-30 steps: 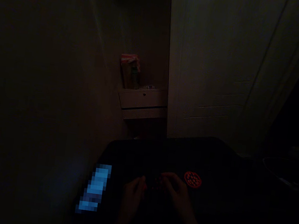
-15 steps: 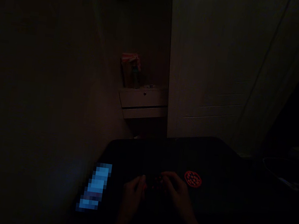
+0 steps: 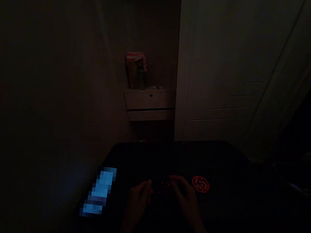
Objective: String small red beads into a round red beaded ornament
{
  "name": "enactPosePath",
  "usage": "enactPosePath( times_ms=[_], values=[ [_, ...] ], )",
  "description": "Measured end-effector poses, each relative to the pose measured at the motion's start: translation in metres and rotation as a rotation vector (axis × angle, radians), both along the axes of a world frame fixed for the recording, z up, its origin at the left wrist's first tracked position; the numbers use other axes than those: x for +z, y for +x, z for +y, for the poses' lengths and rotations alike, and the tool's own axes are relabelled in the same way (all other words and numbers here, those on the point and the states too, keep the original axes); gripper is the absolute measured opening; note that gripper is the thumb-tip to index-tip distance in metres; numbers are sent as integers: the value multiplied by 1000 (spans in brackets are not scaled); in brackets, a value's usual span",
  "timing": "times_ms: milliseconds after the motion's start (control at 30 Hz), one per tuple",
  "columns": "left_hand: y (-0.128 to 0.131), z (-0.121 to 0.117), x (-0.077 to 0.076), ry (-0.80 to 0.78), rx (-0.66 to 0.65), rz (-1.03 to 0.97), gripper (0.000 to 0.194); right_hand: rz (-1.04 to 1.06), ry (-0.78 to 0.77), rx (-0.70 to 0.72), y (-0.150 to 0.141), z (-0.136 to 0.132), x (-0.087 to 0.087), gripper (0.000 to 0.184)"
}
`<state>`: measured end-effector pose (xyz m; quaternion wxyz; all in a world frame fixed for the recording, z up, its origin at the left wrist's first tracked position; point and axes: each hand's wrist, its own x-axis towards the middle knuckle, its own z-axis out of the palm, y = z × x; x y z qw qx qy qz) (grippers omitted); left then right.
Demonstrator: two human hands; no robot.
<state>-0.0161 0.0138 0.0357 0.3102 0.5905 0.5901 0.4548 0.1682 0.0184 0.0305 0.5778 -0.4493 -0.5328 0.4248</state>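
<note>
The scene is very dark. Low in the middle, my left hand (image 3: pixel 137 198) has its fingers pinched together, with a faint red spot at the fingertips. Across from it, the fingers of my right hand (image 3: pixel 186 199) curl inward at the edge of a dark patch. Small red bits (image 3: pixel 165 187) show between the two hands; whether they belong to one held object, I cannot tell. Just beyond my right hand, a round red-rimmed piece (image 3: pixel 200 184) with several orange-red spots inside lies on the dark tabletop (image 3: pixel 150 158).
A lit, pixelated blue screen (image 3: pixel 99 192) lies left of my hands, near the wall (image 3: pixel 46 98). Behind the table are a drawer unit (image 3: pixel 151 102) with a red-and-white box (image 3: pixel 134 70) on top, and a pale panelled door (image 3: pixel 219 64). At right lies a cable (image 3: pixel 282 175).
The view has shifted slightly, so the table and hands sit a little higher. Both hands keep nearly the same pose.
</note>
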Motion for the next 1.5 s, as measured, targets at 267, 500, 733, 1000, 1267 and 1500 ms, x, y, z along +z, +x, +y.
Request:
enactPosePath(
  times_ms=[267,500,733,1000,1267,1500],
  values=[
    [2,-1,3,3,14,-6,62,-15,14,-4,0,0,-1,29],
    [1,0,2,8,12,14,62,1,6,5,-2,2,-4,30],
    [1,0,2,2,1,7,61,8,-8,16,-1,2,-2,35],
    [1,-1,1,0,16,-3,62,0,-12,27,-2,-1,5,33],
    [2,-1,4,13,10,7,62,-9,2,8,-1,0,6,28],
    [2,-1,4,11,8,20,60,-31,4,-1,-2,-3,9,27]
  ],
)
